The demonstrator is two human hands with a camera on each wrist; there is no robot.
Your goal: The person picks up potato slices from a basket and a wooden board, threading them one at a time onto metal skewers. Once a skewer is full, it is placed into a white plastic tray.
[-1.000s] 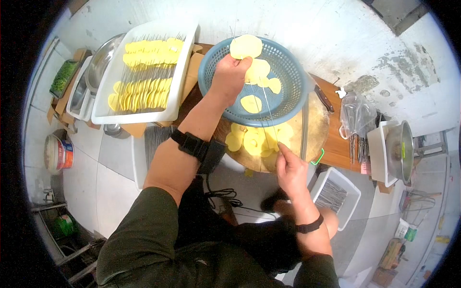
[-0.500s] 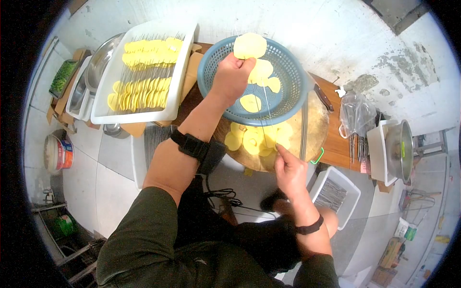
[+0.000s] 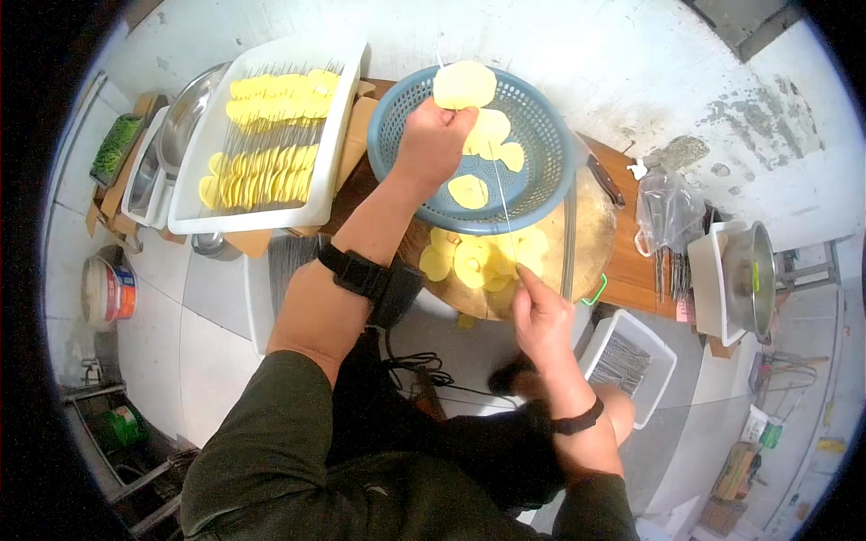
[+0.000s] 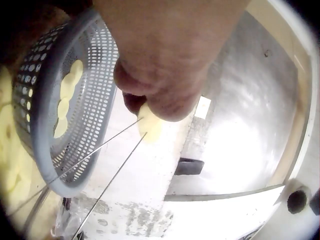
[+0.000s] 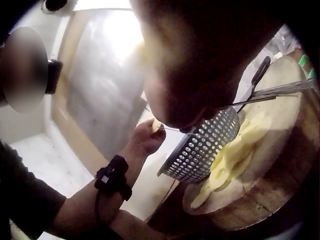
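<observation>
The basket (image 3: 541, 180) sits at 12 o'clock, on the far part of the board (image 3: 595, 230). Loose slices (image 3: 478, 261) lie on the board at the basket's 6 o'clock. The tray (image 3: 244, 219) lies at the basket's 9 o'clock. The left hand (image 3: 433, 140) is over the basket and holds a slice (image 3: 465, 84) at its 12 o'clock. The right hand (image 3: 541, 316), at the board's 6 o'clock edge, holds a skewer (image 3: 505, 216) that runs between the hands. The knife (image 3: 603, 180), bag (image 3: 672, 212) and pot (image 3: 749, 275) lie toward 3 o'clock, and the bin (image 3: 647, 335) at 4.
</observation>
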